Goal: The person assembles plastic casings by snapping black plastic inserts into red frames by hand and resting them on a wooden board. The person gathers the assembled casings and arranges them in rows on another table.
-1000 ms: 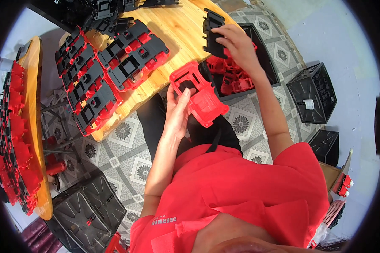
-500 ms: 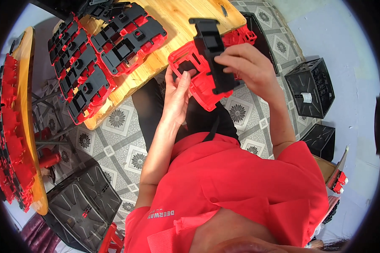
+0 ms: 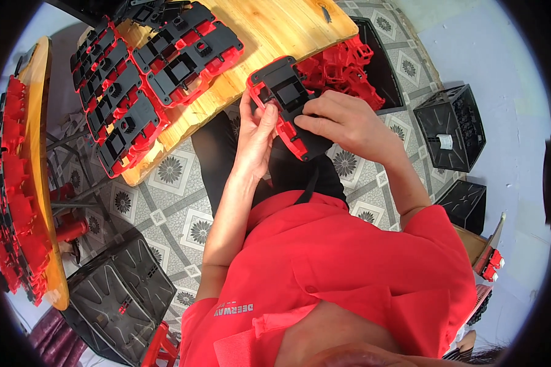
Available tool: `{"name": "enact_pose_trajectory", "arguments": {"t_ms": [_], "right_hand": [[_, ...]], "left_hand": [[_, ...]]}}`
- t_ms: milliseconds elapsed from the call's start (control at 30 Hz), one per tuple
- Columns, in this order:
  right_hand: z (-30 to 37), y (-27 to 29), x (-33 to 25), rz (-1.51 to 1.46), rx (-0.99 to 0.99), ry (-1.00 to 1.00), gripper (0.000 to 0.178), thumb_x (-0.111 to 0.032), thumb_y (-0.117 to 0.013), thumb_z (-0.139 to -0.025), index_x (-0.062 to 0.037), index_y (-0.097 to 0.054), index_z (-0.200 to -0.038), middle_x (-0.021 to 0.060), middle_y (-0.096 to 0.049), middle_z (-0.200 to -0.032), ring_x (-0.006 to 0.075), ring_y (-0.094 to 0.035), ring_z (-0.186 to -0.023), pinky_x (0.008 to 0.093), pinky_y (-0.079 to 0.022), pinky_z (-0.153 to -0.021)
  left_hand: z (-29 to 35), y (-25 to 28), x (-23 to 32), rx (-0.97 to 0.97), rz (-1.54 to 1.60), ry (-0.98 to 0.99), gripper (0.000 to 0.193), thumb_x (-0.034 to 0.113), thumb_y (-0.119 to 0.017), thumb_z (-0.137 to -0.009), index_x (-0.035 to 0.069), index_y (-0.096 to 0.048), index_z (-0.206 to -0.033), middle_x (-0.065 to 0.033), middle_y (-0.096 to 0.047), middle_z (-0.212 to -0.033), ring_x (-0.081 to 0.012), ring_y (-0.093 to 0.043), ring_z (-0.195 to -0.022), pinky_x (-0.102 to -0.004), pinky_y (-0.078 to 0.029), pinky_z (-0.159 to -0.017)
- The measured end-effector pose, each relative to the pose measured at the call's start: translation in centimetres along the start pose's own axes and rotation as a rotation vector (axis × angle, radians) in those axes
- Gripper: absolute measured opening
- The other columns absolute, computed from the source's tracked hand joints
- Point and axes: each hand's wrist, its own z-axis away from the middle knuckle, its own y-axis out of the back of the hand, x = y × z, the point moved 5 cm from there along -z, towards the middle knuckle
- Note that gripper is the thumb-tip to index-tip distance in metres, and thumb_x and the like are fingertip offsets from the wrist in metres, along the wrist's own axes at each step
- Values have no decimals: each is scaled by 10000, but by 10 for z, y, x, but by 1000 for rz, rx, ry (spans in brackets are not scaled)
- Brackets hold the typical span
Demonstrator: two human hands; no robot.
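A red plastic frame (image 3: 292,142) is gripped along its left side by my left hand (image 3: 257,131), the thumb pressed on its edge. Over that frame lies a black plastic plate (image 3: 278,74) with a square recess in its middle, covering most of the red. My right hand (image 3: 352,125) is closed at the plate's right edge, with thumb and fingers pinched on it. Whether the plate is seated in the frame I cannot tell. Both parts are held above my lap, just off the table edge.
On the wooden table (image 3: 257,37) at the upper left sit several joined red-and-black assemblies (image 3: 196,67). A black crate (image 3: 389,79) holds loose red frames (image 3: 349,70). More black crates (image 3: 450,125) stand at the right and lower left. A second wooden tabletop (image 3: 43,183) carries red parts.
The black plate, raised and tilted half a second ago, has come down onto the red frame. My right hand has lowered with it; my left hand stays on the frame.
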Motion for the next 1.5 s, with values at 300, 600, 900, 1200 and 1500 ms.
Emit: {"name": "enact_pose_trajectory", "arguments": {"t_ms": [300, 600, 900, 1200, 1500], "right_hand": [[7, -9, 12, -144, 23, 16, 356, -90, -693, -744, -50, -643, -1095, 77, -614, -1069, 247, -607, -867, 319, -504, -736], [8, -40, 72, -784, 140, -851, 469, -200, -629, -935, 20, -514, -1333, 102, -610, -1232, 162, -571, -1114, 283, -472, -943], [51, -29, 80, -1058, 223, -756, 613, -228, -611, -889, -45, -412, -1439, 118, -510, -1368, 175, -469, -1263, 314, -376, -1048], [20, -25, 129, -1390, 689, -972, 354, -266, -580, -905, -38, -528, -1171, 86, -631, -943, 163, -677, -778, 311, -590, -570], [-54, -50, 263, -1024, 278, -880, 373, -378, -620, -867, -114, -649, -1129, 26, -651, -1057, 196, -668, -840, 366, -590, -673]], "left_hand": [[-2, -4, 4, -51, -33, -57, 832, 112, -638, -924, 194, -93, -1546, -56, -496, -1321, -139, -530, -1145, -302, -477, -944], [-6, -25, -2, -40, -54, -57, 715, 47, -588, -925, 170, -174, -1495, -67, -486, -1311, -146, -506, -1160, -320, -440, -982], [-25, -44, 4, 195, 76, -283, 561, 164, -565, -968, 169, -233, -1420, -81, -436, -1327, -191, -472, -1181, -389, -478, -938], [-13, -50, 14, 28, -240, -288, 705, 380, -498, -1007, 210, -70, -1540, -136, -298, -1514, -291, -457, -1287, -419, -432, -973], [-6, -26, -39, -36, -402, 41, 526, 317, -508, -1011, 96, -336, -1457, -126, -432, -1428, -222, -533, -1192, -342, -459, -944]]}}
